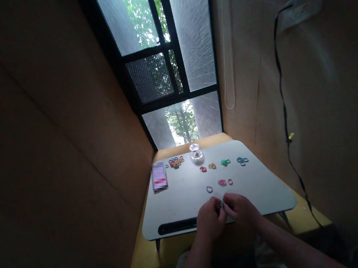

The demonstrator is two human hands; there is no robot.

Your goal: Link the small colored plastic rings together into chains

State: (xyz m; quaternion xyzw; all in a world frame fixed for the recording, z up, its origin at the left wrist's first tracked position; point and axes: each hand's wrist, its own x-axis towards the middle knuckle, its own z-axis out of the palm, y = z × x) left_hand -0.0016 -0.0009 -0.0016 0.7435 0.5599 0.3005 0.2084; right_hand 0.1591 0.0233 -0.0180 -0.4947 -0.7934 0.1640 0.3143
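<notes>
Green band (222, 204) pinched above smooth, round-cornered tabletop (180, 199).

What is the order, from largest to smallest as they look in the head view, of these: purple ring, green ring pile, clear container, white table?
1. White table
2. Clear container
3. Green ring pile
4. Purple ring, though it lies nearer the camera than the pile
</notes>
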